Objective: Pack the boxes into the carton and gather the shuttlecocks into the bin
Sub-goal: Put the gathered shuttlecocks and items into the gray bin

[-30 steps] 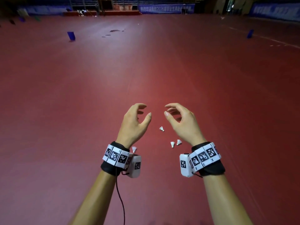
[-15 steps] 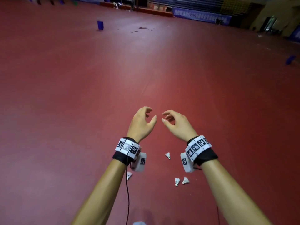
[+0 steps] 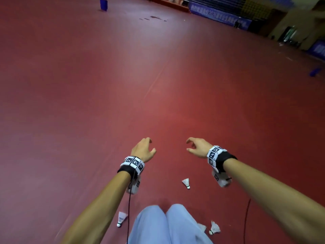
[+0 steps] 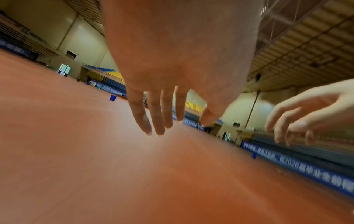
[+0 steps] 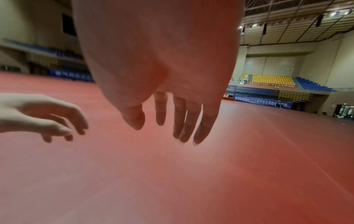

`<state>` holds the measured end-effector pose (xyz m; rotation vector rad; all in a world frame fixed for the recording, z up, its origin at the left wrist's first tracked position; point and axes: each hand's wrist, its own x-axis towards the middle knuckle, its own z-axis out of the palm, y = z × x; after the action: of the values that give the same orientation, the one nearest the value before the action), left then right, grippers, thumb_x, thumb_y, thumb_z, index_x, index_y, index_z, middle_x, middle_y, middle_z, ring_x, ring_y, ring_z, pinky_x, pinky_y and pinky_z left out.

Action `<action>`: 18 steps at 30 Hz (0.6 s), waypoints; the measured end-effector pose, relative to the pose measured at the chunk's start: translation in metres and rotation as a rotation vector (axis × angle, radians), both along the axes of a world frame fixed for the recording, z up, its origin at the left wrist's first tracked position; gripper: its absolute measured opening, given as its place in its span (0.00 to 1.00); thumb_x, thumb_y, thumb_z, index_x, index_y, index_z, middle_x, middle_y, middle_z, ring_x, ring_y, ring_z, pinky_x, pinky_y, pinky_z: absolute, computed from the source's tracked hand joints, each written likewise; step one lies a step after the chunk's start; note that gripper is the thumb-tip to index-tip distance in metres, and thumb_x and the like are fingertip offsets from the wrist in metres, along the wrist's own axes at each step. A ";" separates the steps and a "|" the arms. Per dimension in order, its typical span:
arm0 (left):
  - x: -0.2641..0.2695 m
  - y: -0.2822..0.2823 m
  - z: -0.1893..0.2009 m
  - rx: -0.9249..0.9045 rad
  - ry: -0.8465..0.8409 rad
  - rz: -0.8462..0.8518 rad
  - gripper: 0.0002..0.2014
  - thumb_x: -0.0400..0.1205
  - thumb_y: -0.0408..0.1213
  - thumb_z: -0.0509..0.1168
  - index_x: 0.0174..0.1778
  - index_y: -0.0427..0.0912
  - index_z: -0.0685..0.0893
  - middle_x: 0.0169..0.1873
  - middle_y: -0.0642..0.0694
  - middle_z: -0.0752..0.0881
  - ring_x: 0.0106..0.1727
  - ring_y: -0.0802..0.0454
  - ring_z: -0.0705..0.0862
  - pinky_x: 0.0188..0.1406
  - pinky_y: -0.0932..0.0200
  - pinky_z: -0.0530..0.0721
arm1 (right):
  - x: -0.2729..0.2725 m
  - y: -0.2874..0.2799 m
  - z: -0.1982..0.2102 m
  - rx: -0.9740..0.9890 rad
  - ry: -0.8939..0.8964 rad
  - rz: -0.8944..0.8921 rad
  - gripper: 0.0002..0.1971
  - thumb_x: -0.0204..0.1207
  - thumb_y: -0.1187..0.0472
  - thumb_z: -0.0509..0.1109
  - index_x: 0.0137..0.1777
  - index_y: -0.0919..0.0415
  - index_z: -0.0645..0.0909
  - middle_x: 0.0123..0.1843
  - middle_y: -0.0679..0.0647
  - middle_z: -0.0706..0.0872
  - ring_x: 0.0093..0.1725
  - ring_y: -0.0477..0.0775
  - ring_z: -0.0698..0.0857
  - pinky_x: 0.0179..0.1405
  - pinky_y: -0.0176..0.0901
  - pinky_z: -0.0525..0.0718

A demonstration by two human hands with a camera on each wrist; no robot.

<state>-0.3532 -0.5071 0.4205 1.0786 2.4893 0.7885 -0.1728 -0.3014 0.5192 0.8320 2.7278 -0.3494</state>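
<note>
Shuttlecocks lie on the red floor point(image 3: 88, 103) close to the person. One shuttlecock point(image 3: 186, 182) lies between the two arms, nearer the right wrist. A second point(image 3: 121, 218) lies just left of the legs point(image 3: 163, 224), below the left arm. A third point(image 3: 214, 228) lies just right of the legs, and a bit of white feather point(image 3: 201, 226) next to it peeks out from behind the right knee.

Both hands hang over the floor, past the shuttlecocks, and touch none of them. The left hand point(image 3: 143, 149) holds nothing; its fingers point(image 4: 155, 118) are loose and a little spread, pointing down. The right hand point(image 3: 197, 147) holds nothing too; its fingers point(image 5: 191, 121) hang loose and a little bent. The two hands are near each other but apart.

Each wrist has a black band with white squares on it. A thin black cord point(image 3: 129, 205) drops from the left band.

Far off at the top left, a small blue bin point(image 3: 103, 4) stands on the floor. Another blue thing point(image 3: 315, 72) sits far off at the right edge; it is too small to tell what it is. A blue banner point(image 3: 218, 14) runs along the far wall.
</note>
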 end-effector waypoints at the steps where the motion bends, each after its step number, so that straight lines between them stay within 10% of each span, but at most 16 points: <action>1: -0.007 0.003 -0.060 -0.067 -0.012 -0.021 0.23 0.83 0.54 0.67 0.71 0.48 0.77 0.68 0.49 0.83 0.67 0.46 0.84 0.65 0.46 0.84 | -0.004 0.016 -0.050 -0.004 -0.038 0.002 0.22 0.84 0.47 0.70 0.75 0.53 0.77 0.65 0.56 0.88 0.65 0.57 0.86 0.66 0.50 0.83; 6: -0.028 -0.011 -0.320 -0.353 -0.095 -0.143 0.26 0.78 0.56 0.73 0.69 0.49 0.80 0.66 0.48 0.85 0.65 0.44 0.85 0.63 0.48 0.85 | -0.037 0.079 -0.273 0.019 -0.265 0.134 0.25 0.83 0.50 0.72 0.77 0.55 0.76 0.71 0.60 0.86 0.68 0.59 0.85 0.66 0.46 0.81; 11: -0.031 -0.053 -0.498 -0.575 -0.223 -0.282 0.23 0.62 0.55 0.80 0.52 0.55 0.87 0.50 0.53 0.92 0.49 0.46 0.91 0.52 0.51 0.91 | -0.092 0.094 -0.404 0.090 -0.373 0.313 0.26 0.83 0.54 0.72 0.79 0.58 0.74 0.72 0.63 0.83 0.72 0.62 0.82 0.68 0.47 0.77; 15: -0.029 -0.077 -0.596 -0.738 -0.390 -0.459 0.14 0.57 0.50 0.79 0.36 0.53 0.89 0.28 0.47 0.89 0.28 0.47 0.89 0.33 0.47 0.93 | -0.131 0.085 -0.453 0.135 -0.389 0.395 0.26 0.83 0.53 0.71 0.80 0.57 0.74 0.71 0.63 0.83 0.70 0.63 0.82 0.68 0.48 0.78; 18: -0.027 -0.067 -0.573 -0.635 -0.427 -0.473 0.09 0.64 0.42 0.78 0.38 0.47 0.89 0.29 0.48 0.91 0.36 0.44 0.93 0.40 0.44 0.93 | -0.148 0.079 -0.474 0.122 -0.352 0.407 0.23 0.84 0.53 0.71 0.78 0.56 0.76 0.69 0.61 0.85 0.67 0.62 0.84 0.65 0.48 0.79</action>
<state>-0.3804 -0.5738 -0.1523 1.0479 1.8124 0.0552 -0.3210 -0.2220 0.0454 0.3086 2.5146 0.0463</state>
